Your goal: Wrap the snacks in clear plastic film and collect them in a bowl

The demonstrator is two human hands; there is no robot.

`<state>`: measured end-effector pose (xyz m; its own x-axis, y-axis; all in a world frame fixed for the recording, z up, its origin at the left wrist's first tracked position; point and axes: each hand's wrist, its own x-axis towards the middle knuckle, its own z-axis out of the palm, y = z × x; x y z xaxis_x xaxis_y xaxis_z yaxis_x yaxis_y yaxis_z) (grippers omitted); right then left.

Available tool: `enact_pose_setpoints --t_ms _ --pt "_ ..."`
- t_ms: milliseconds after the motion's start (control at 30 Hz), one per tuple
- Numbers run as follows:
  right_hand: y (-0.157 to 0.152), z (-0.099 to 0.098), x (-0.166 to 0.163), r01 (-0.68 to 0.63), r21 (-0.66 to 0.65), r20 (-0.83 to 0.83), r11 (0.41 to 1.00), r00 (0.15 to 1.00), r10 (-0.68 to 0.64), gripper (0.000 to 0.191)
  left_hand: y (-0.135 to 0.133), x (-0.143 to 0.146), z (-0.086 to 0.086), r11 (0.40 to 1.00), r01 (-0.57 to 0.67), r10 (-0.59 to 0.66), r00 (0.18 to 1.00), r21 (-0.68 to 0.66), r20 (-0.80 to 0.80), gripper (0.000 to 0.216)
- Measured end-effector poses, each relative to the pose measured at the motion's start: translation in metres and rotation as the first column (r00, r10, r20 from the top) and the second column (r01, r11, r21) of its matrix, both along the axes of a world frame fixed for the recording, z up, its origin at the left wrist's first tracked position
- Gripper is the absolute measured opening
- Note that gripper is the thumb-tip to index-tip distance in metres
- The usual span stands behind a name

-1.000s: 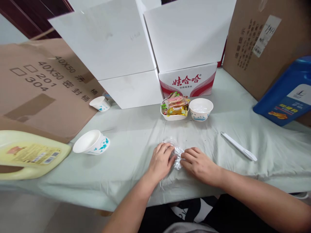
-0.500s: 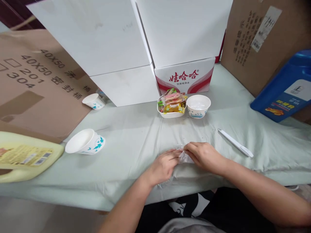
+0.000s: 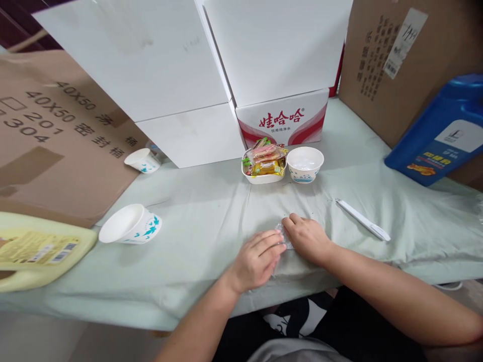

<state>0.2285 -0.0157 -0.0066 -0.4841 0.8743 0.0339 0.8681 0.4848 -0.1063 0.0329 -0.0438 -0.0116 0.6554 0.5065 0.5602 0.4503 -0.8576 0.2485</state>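
A small piece of clear, crinkled plastic lies between my two hands near the table's front edge; it may be a bag or wrap. My left hand has its fingers curled together on the left side of it. My right hand is closed over its right side, knuckles up. Most of the plastic is hidden by the fingers. Beyond the hands are an oval white bowl of wrapped snacks and a paper bowl with something clear inside. To the right lies a white utility knife.
Two paper cups stand at the left, one nearer, one farther. A yellow jug is at the left edge, a blue bottle at the right. White boxes and brown cartons line the back of the cloth-covered table.
My left fingers have curled in more, and my right hand has turned knuckles up over the plastic. The whole view has shifted slightly; the other things stay where they were.
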Motion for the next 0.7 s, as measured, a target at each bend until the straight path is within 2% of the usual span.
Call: enact_pose_setpoints --t_ms 100,167,233,267,333,400,433,533,700 --pt "0.007 0.001 0.007 0.047 0.037 -0.027 0.998 0.999 -0.046 0.020 0.003 0.005 0.002 0.991 -0.014 -0.008 0.987 -0.133 -0.163 0.022" --pt "0.013 0.004 0.017 0.121 0.088 -0.066 0.989 0.991 -0.116 0.021 0.005 0.006 0.002 0.983 -0.035 0.002 0.984 -0.183 -0.176 0.020" --pt "0.016 0.008 0.027 0.143 0.150 -0.145 0.978 0.982 -0.121 0.020 0.007 0.005 0.001 0.981 -0.029 -0.002 0.988 -0.193 -0.157 0.021" --pt "0.016 0.010 0.030 0.116 0.188 -0.203 0.975 0.976 -0.077 0.020 0.007 0.005 0.001 0.981 -0.023 -0.007 0.989 -0.195 -0.150 0.021" --pt "0.011 0.009 0.030 -0.023 0.260 -0.306 0.965 0.946 0.105 0.019 0.006 0.004 0.000 0.981 -0.016 -0.013 0.989 -0.194 -0.147 0.023" --pt "0.003 0.003 0.024 -0.180 0.295 -0.332 0.938 0.902 0.277 0.020 0.006 0.004 -0.002 0.982 -0.036 0.012 0.991 -0.183 -0.131 0.024" --pt "-0.001 0.000 0.020 -0.231 0.288 -0.317 0.929 0.893 0.320 0.021 0.005 0.004 -0.002 0.983 -0.054 0.035 0.993 -0.174 -0.112 0.023" --pt "-0.005 -0.008 0.010 -0.288 0.225 -0.252 0.931 0.906 0.341 0.022 0.006 0.006 -0.006 0.985 -0.105 0.100 0.994 -0.138 -0.041 0.018" --pt "-0.005 -0.004 0.012 -0.323 0.177 -0.257 0.930 0.897 0.360 0.032 0.006 0.007 -0.011 0.982 -0.178 0.180 0.983 -0.062 0.036 0.010"
